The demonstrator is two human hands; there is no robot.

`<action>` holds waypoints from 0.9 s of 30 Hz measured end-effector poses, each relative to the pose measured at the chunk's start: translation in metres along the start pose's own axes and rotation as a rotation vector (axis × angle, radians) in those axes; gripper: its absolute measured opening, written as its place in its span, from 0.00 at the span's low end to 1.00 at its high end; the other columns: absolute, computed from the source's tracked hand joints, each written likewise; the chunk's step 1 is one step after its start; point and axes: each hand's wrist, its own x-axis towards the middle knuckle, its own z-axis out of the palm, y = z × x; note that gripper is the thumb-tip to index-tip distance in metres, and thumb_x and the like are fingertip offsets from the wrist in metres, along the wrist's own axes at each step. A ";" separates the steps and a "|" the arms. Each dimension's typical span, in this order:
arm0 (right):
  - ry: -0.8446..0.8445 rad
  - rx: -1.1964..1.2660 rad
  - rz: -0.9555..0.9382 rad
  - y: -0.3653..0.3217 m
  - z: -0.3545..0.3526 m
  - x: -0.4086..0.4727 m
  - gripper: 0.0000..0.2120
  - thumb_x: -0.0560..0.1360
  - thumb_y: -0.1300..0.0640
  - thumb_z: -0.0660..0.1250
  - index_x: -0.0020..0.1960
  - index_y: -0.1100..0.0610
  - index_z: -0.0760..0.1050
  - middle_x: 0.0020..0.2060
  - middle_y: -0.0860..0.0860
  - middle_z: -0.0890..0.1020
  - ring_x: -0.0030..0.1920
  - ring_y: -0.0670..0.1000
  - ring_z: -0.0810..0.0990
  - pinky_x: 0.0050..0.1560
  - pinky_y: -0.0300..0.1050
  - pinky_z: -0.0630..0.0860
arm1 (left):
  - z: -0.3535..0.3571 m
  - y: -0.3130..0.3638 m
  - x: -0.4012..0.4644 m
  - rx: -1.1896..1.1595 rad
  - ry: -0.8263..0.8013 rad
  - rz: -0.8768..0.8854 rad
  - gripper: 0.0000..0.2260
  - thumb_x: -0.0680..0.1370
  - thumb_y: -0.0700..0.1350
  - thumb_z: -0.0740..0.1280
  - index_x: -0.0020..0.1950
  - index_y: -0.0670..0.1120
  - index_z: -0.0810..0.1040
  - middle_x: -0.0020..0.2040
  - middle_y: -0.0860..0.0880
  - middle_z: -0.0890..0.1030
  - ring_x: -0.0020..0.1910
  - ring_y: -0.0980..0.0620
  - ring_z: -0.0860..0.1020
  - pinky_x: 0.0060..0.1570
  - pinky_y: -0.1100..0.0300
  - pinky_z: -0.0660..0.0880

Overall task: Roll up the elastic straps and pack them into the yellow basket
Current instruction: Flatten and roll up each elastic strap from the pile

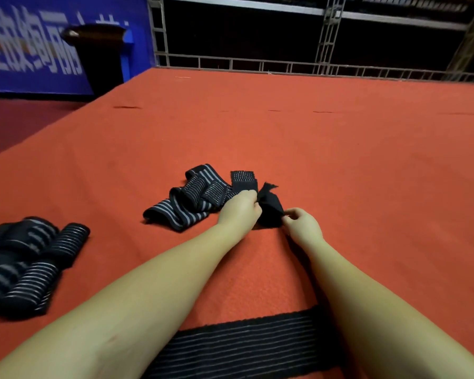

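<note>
Your left hand (240,207) and right hand (301,221) pinch the black, grey-striped elastic strap (268,206) mid-surface on the red felt table (340,160); roll tightly, edges aligned.

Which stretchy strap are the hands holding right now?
The crumpled strap in the middle of the red cloth. The left hand and right hand pinch its plain black end; the left pile and the near flat strap lie untouched.
</note>
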 end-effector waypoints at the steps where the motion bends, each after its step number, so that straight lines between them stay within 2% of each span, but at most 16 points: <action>1: -0.013 0.040 -0.016 -0.004 -0.001 -0.004 0.10 0.77 0.53 0.65 0.57 0.49 0.79 0.53 0.49 0.83 0.51 0.53 0.81 0.51 0.46 0.73 | -0.009 0.002 -0.004 -0.044 0.038 -0.003 0.07 0.79 0.42 0.60 0.42 0.42 0.70 0.41 0.47 0.73 0.43 0.44 0.73 0.39 0.51 0.68; 3: 0.008 0.078 -0.047 -0.010 -0.003 -0.013 0.08 0.78 0.54 0.64 0.55 0.51 0.79 0.51 0.49 0.83 0.48 0.51 0.79 0.46 0.43 0.70 | -0.027 0.005 -0.013 -0.133 0.086 -0.016 0.07 0.79 0.44 0.61 0.42 0.43 0.71 0.38 0.49 0.73 0.40 0.47 0.72 0.38 0.53 0.66; 6: 0.115 0.073 -0.114 -0.015 -0.005 -0.024 0.11 0.76 0.52 0.67 0.58 0.51 0.78 0.55 0.50 0.81 0.57 0.52 0.79 0.57 0.50 0.73 | -0.051 0.005 -0.030 -0.306 0.133 -0.077 0.08 0.79 0.45 0.63 0.41 0.45 0.72 0.35 0.51 0.73 0.36 0.51 0.70 0.37 0.54 0.64; 9: 0.044 0.029 -0.169 -0.027 -0.008 -0.039 0.25 0.73 0.49 0.71 0.68 0.51 0.72 0.63 0.51 0.75 0.64 0.52 0.75 0.64 0.59 0.71 | -0.072 0.001 -0.053 -0.511 0.202 -0.107 0.07 0.78 0.44 0.65 0.41 0.44 0.73 0.36 0.48 0.77 0.36 0.53 0.73 0.43 0.54 0.71; 11: -0.009 -0.028 -0.206 -0.033 -0.006 -0.053 0.31 0.71 0.47 0.73 0.72 0.49 0.67 0.66 0.51 0.72 0.66 0.53 0.73 0.65 0.60 0.70 | -0.084 -0.002 -0.072 -0.683 0.219 -0.138 0.09 0.79 0.42 0.65 0.38 0.46 0.72 0.33 0.52 0.76 0.33 0.58 0.75 0.42 0.56 0.74; 14: -0.065 -0.028 -0.261 -0.042 -0.003 -0.078 0.35 0.71 0.48 0.74 0.74 0.49 0.64 0.68 0.51 0.70 0.68 0.54 0.71 0.68 0.57 0.69 | -0.099 -0.002 -0.099 -0.961 0.228 -0.179 0.11 0.80 0.37 0.64 0.38 0.44 0.71 0.34 0.49 0.76 0.30 0.60 0.77 0.40 0.62 0.77; 16: -0.143 0.091 -0.306 -0.055 -0.004 -0.096 0.34 0.73 0.55 0.72 0.75 0.51 0.63 0.70 0.51 0.69 0.70 0.51 0.69 0.70 0.50 0.66 | -0.108 -0.002 -0.113 -1.061 0.243 -0.193 0.09 0.79 0.36 0.64 0.39 0.44 0.71 0.39 0.46 0.77 0.37 0.54 0.79 0.42 0.60 0.78; 18: -0.247 0.213 -0.362 -0.073 -0.008 -0.117 0.32 0.74 0.60 0.70 0.75 0.53 0.63 0.71 0.51 0.70 0.70 0.47 0.68 0.70 0.43 0.64 | -0.120 0.000 -0.126 -1.129 0.253 -0.187 0.10 0.80 0.36 0.64 0.39 0.44 0.71 0.40 0.45 0.78 0.39 0.51 0.79 0.40 0.60 0.78; 20: -0.352 0.330 -0.382 -0.092 -0.016 -0.136 0.28 0.76 0.62 0.68 0.74 0.53 0.64 0.69 0.50 0.72 0.68 0.45 0.69 0.68 0.38 0.66 | -0.133 0.004 -0.136 -1.203 0.262 -0.187 0.12 0.80 0.36 0.63 0.38 0.45 0.71 0.36 0.48 0.78 0.34 0.53 0.78 0.37 0.61 0.77; 22: -0.463 0.397 -0.370 -0.108 -0.024 -0.155 0.23 0.79 0.61 0.66 0.72 0.52 0.66 0.64 0.45 0.75 0.63 0.44 0.73 0.58 0.30 0.70 | -0.146 0.007 -0.143 -1.250 0.273 -0.201 0.12 0.81 0.36 0.62 0.38 0.46 0.70 0.31 0.52 0.78 0.29 0.56 0.77 0.33 0.62 0.74; 23: -0.521 0.407 -0.361 -0.113 -0.027 -0.162 0.20 0.79 0.60 0.65 0.70 0.50 0.69 0.61 0.43 0.77 0.61 0.44 0.74 0.55 0.31 0.71 | -0.153 0.009 -0.146 -1.269 0.281 -0.211 0.12 0.81 0.37 0.62 0.38 0.47 0.69 0.29 0.53 0.78 0.28 0.57 0.77 0.33 0.63 0.73; 25: -0.616 0.404 -0.338 -0.119 -0.027 -0.173 0.15 0.78 0.55 0.67 0.64 0.47 0.74 0.58 0.40 0.80 0.61 0.43 0.75 0.56 0.42 0.69 | -0.165 0.012 -0.150 -1.341 0.302 -0.235 0.13 0.81 0.37 0.61 0.38 0.47 0.69 0.30 0.52 0.77 0.28 0.56 0.77 0.32 0.64 0.73; 27: -0.677 0.383 -0.307 -0.122 -0.022 -0.183 0.12 0.78 0.54 0.68 0.60 0.45 0.78 0.56 0.39 0.82 0.60 0.43 0.76 0.55 0.44 0.69 | -0.178 0.017 -0.155 -1.450 0.323 -0.253 0.11 0.81 0.36 0.61 0.39 0.45 0.69 0.33 0.48 0.78 0.29 0.54 0.78 0.31 0.62 0.76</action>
